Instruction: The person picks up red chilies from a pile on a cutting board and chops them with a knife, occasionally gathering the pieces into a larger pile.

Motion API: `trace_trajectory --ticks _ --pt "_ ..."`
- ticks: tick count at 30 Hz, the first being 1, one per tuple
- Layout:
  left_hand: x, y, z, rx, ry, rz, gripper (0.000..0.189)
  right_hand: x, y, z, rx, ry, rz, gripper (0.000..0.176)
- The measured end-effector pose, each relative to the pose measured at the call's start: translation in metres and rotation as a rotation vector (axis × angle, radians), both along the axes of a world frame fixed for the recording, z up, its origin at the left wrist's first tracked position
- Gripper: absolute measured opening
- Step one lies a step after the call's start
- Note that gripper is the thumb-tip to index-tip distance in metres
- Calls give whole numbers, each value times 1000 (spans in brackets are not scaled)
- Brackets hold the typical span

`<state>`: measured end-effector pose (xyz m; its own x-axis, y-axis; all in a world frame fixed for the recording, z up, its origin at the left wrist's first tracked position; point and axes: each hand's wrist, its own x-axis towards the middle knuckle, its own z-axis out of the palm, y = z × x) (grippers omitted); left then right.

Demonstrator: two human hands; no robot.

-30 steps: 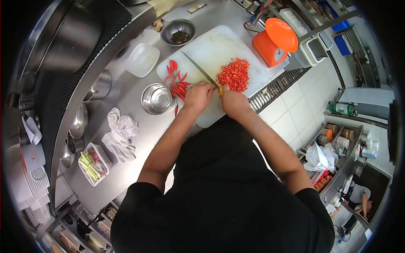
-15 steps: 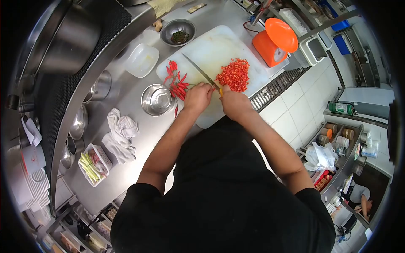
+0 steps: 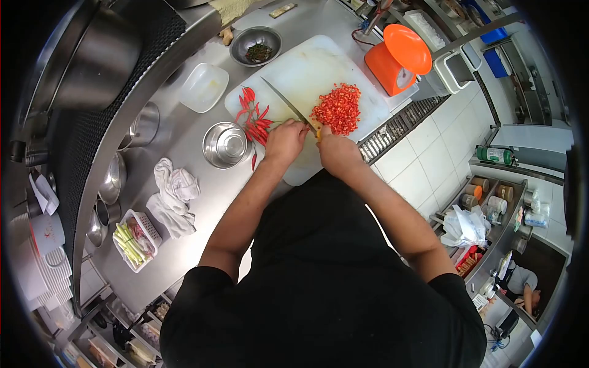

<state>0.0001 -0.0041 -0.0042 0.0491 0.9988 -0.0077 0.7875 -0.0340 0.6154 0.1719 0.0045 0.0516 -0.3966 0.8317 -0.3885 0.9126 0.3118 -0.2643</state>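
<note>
My right hand is closed round the yellow handle of a long knife, its blade slanting up and left over the white cutting board. Beside the blade's handle end, my left hand has its fingers pressed together at a small red piece that looks like chili; most of it is hidden. Whole red chilies lie on the board's left edge, just left of my left hand. A heap of chopped red chili rests to the right of the knife. A round metal bowl stands left of my left hand.
Beyond the board are a metal bowl with dark green bits and a white dish. An orange scale stands at right. Towels and a basket of vegetables lie left. Another person is far right.
My left fingers have shifted slightly beside the knife, and a red piece now shows at their tips. The knife stays in my right hand, and the view has moved slightly.
</note>
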Motion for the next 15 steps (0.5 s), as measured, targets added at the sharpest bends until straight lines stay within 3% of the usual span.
trace_trajectory --ticks 2,5,11,15 --pt "0 0 -2 15 -15 2 11 -1 -1 -19 7 10 -30 28" --pt "1 -1 -1 20 7 4 11 -1 7 -11 -54 44 -31 34" --pt "-2 -3 -5 35 -2 15 12 2 4 13 -21 -2 31 30" --pt "-2 -3 -6 35 -45 19 12 1 -2 -15 8 3 -5 30"
